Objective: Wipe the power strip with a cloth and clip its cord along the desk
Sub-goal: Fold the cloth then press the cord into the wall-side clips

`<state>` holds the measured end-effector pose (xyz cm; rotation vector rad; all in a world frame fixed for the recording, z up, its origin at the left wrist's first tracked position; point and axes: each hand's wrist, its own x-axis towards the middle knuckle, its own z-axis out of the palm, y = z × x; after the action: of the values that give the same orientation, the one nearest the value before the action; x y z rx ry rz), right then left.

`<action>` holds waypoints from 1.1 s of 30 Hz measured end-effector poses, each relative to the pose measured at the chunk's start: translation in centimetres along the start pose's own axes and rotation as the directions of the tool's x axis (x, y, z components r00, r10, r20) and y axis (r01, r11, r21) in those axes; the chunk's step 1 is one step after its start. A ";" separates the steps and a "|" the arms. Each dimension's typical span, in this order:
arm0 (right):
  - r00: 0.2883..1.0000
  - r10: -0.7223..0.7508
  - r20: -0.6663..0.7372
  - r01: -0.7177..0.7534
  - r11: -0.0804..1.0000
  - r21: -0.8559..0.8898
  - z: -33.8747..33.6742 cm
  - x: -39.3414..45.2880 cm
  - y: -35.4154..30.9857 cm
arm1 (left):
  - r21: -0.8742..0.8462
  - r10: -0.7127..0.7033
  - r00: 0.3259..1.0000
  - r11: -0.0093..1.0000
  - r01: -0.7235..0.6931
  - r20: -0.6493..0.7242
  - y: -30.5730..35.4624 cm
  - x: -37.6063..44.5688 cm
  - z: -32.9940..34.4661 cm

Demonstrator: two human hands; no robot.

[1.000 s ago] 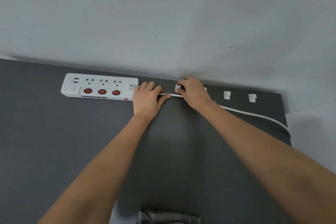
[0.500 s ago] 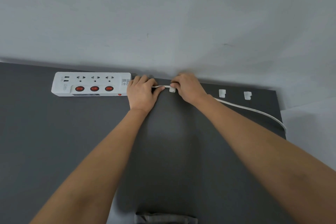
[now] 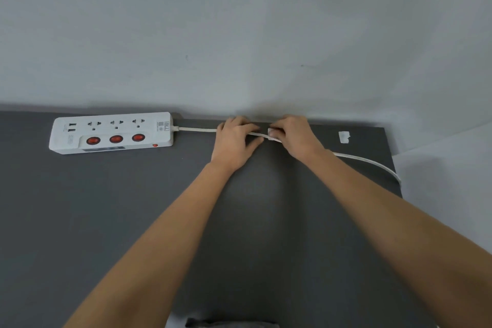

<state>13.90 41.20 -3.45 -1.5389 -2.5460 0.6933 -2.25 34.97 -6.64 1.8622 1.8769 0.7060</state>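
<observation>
A white power strip (image 3: 111, 132) with three red switches lies at the back left of the dark grey desk (image 3: 93, 216). Its white cord (image 3: 197, 129) runs right along the back edge, passes under both hands, and curves off the desk's right edge. My left hand (image 3: 234, 144) pinches the cord between thumb and fingers. My right hand (image 3: 295, 138) presses the cord at a small white clip (image 3: 273, 133) just to the right of it. Another white clip (image 3: 344, 137) sits empty farther right.
A light grey wall (image 3: 239, 34) rises straight behind the desk. A grey cloth (image 3: 229, 323) pokes in at the near edge, bottom centre. The desk ends at the right around (image 3: 394, 162), where the cord drops off.
Both hands have shifted right along the cord, away from the power strip, exposing a stretch of cord beside the strip. Only one free clip shows to the right now.
</observation>
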 end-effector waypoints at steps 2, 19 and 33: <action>1.000 0.006 -0.014 -0.006 1.000 -0.021 0.4 0.3 -0.1 | -0.054 -0.047 0.999 0.997 0.046 -0.022 0.2 0.3 0.9; 0.982 0.144 -0.123 -0.146 0.989 -0.006 -2.4 -3.8 7.0 | 0.026 0.074 0.997 0.997 -0.074 -0.003 4.9 1.9 3.8; 0.982 0.102 -0.158 -0.113 0.992 -0.063 -3.9 -4.2 9.5 | 0.107 -0.043 0.986 0.992 0.061 -0.163 8.2 2.7 7.6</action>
<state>24.87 42.61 -3.33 -1.6918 -2.4149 0.4760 8.83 38.06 -7.48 1.8645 2.0984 0.7688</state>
